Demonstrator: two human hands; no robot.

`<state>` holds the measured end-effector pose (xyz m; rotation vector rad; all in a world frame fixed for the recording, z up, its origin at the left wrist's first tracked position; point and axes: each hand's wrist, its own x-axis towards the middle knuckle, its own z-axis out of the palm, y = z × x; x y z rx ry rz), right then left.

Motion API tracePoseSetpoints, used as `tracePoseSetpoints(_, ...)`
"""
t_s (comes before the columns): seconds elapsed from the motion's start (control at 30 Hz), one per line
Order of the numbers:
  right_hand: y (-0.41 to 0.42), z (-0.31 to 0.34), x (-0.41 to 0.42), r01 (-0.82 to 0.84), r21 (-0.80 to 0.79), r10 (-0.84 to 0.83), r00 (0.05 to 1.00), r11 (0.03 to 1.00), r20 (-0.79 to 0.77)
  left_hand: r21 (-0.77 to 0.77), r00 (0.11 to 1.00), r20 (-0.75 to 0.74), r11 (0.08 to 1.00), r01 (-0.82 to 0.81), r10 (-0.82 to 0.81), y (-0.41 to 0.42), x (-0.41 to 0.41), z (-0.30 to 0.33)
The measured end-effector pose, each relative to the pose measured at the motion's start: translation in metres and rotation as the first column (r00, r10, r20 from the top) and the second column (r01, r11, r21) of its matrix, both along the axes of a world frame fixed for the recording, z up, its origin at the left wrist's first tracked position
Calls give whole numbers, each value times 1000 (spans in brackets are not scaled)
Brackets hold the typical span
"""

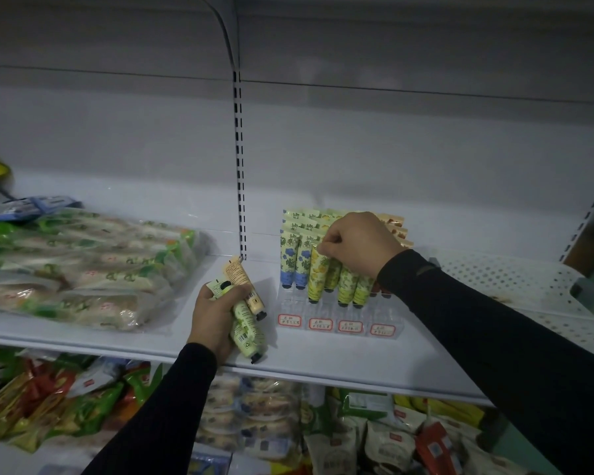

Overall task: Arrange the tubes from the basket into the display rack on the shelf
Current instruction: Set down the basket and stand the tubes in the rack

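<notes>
A clear plastic display rack (336, 325) with red-bordered price labels stands on the white shelf (323, 358). Several tubes stand in it cap-down: blue-flowered ones (290, 264) at left, yellow and green ones (348, 284) in the middle, cream ones behind at right. My right hand (359, 246) pinches the top of a yellow tube (318, 274) in the front row. My left hand (216, 315) rests on the shelf left of the rack, gripping a bunch of tubes (246, 318), green ones and a cream one. The basket is out of sight.
Bagged goods in green and white wrappers (83, 265) fill the shelf's left part. A slotted upright (239, 166) runs up the back wall. A perforated shelf section (501, 275) lies to the right. Packaged snacks (254, 416) crowd the shelf below.
</notes>
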<state>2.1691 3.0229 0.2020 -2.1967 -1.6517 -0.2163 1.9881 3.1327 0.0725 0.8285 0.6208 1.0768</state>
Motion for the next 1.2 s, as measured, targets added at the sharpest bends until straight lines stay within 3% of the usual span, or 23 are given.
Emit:
tracePoseSetpoints(0.63, 1, -7, -1, 35, 34, -37, 997, 999, 71, 0, 1000, -12, 1000, -4, 4, -2, 0, 2)
tracePoseSetpoints(0.83, -16, -3, -6, 40, 221, -50, 998, 975, 43, -20, 1000, -18, 1000, 14, -14, -2, -3, 4)
tracePoseSetpoints(0.93, -29, -2, -14, -15, 292, 21, 1000, 956, -19, 19, 998, -60, 999, 30, -29, -3, -6, 8)
tracePoseSetpoints(1.03, -35, -12, -21, -75, 232, 99, 991, 970, -94, 128, 991, -113, 988, 83, -69, -10, -8, 24)
tracePoseSetpoints(1.2, -37, -17, -34, -138, 202, 199, 926, 970, -322, 293, 942, -247, 908, 298, -229, -32, -11, 51)
